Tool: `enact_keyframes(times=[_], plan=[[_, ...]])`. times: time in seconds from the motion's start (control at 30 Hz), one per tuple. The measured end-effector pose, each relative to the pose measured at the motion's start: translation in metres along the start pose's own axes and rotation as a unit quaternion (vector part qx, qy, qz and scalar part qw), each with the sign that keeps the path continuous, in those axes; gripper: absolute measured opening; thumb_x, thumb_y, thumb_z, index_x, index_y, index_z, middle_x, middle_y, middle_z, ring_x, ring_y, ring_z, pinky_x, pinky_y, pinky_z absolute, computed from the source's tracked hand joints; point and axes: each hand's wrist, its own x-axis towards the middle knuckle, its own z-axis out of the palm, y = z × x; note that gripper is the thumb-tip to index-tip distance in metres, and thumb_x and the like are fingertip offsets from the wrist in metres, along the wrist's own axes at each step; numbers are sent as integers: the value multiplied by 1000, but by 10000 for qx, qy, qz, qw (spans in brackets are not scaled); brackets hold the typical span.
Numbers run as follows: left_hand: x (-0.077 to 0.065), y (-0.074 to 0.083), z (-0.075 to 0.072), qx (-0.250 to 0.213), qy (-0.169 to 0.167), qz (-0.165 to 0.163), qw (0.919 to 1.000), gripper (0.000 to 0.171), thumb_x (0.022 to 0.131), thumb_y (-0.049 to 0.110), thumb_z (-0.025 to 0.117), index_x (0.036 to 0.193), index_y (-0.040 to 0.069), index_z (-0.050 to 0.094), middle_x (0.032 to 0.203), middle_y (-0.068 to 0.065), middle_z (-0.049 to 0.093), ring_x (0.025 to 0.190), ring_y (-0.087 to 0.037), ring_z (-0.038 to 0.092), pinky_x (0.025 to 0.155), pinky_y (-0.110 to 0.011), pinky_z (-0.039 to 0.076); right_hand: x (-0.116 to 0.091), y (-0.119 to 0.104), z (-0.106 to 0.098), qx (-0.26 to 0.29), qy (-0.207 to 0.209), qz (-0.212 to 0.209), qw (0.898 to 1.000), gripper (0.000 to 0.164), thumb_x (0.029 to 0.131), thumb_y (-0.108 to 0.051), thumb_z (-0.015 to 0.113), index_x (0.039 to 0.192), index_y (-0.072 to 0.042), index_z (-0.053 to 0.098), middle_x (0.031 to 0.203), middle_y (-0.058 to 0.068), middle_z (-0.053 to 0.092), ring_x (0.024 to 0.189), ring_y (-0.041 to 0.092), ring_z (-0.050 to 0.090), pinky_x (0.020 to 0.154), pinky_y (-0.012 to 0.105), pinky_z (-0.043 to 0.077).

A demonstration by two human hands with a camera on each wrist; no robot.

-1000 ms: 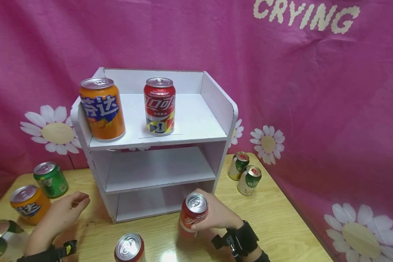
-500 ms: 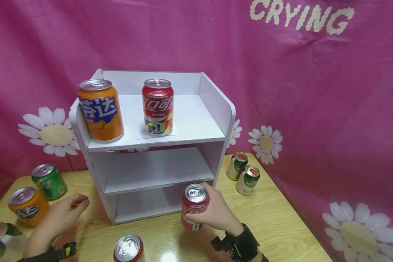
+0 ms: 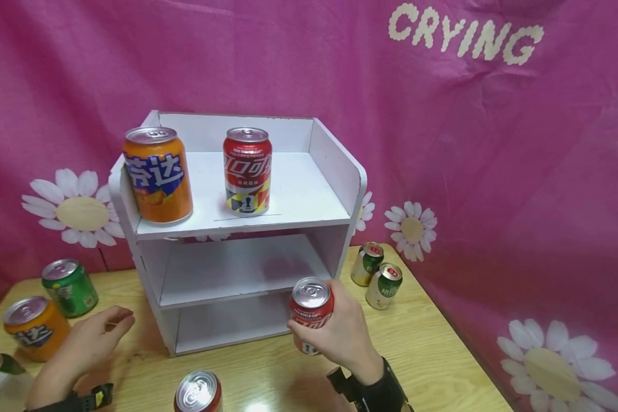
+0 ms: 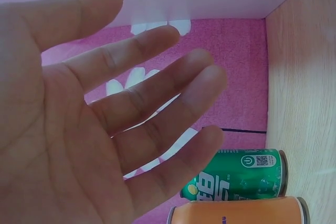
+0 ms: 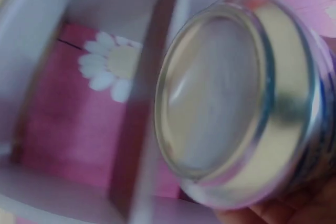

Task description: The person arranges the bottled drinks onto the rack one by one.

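Note:
In the head view my right hand (image 3: 342, 332) grips a red cola can (image 3: 311, 309) upright, in front of the white shelf unit (image 3: 247, 228). The right wrist view shows that can's silver base (image 5: 215, 95) close up beside a shelf board, with fingers under it. My left hand (image 3: 92, 340) holds nothing, its fingers relaxed near an orange soda can (image 3: 38, 329) and a green soda can (image 3: 69, 289). On the top shelf stand another orange can (image 3: 159, 177) at the left and a red cola can (image 3: 247, 171) near the middle.
Another red can (image 3: 199, 392) stands at the table's front. Two green-and-white cans (image 3: 383, 286) stand right of the shelf unit, and one more (image 3: 0, 380) lies at the lower left edge of view. A pink curtain (image 3: 468, 171) hangs behind the wooden table (image 3: 427, 355).
My right hand has raised the cola can from near the tabletop toward the middle shelf's height. The left hand stays about where it was. The head view has shifted slightly.

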Motion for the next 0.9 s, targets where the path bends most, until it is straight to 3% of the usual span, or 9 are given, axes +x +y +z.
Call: enact_keyframes(times=[0.1, 0.3, 0.43, 0.67, 0.9], plan=[[0, 0, -3, 30, 72, 114, 9999, 52, 91, 44, 39, 111, -2, 53, 107, -21, 56, 92, -37, 53, 69, -47, 45, 10, -9, -10, -172, 240, -17, 9996, 64, 59, -50, 74, 103, -12, 48, 90, -6, 56, 75, 6, 56, 60, 22, 49], [2, 1, -6, -17, -44, -2, 10000, 59, 90, 49, 36, 114, -3, 50, 107, -23, 55, 92, -37, 52, 69, -47, 45, 31, -26, -32, -445, 686, 7, 9967, 72, 59, -53, 73, 106, -6, 46, 92, 1, 58, 78, 12, 58, 63, 27, 50], [2, 2, -5, -43, -85, -18, 10000, 61, 90, 49, 36, 114, -5, 49, 107, -23, 55, 92, -36, 53, 69, -47, 45, 45, -39, -44, -785, 933, 144, 9924, 76, 58, -56, 72, 109, -7, 44, 92, 3, 58, 78, 14, 57, 62, 29, 50], [0, 0, -4, -69, 3, -46, 10000, 59, 90, 48, 37, 113, -4, 51, 106, -23, 55, 92, -38, 52, 69, -48, 44, 65, -62, -64, -964, 1279, -122, 9870, 78, 59, -55, 71, 113, -7, 42, 92, 6, 59, 76, 16, 59, 60, 30, 51], [-2, -5, -3, -46, 101, 35, 9999, 58, 90, 48, 38, 111, -4, 52, 105, -23, 56, 93, -39, 52, 69, -48, 45, 85, -81, -78, -1004, 1572, -81, 9824, 80, 58, -60, 69, 112, -7, 41, 90, 6, 61, 76, 16, 59, 59, 30, 50]])
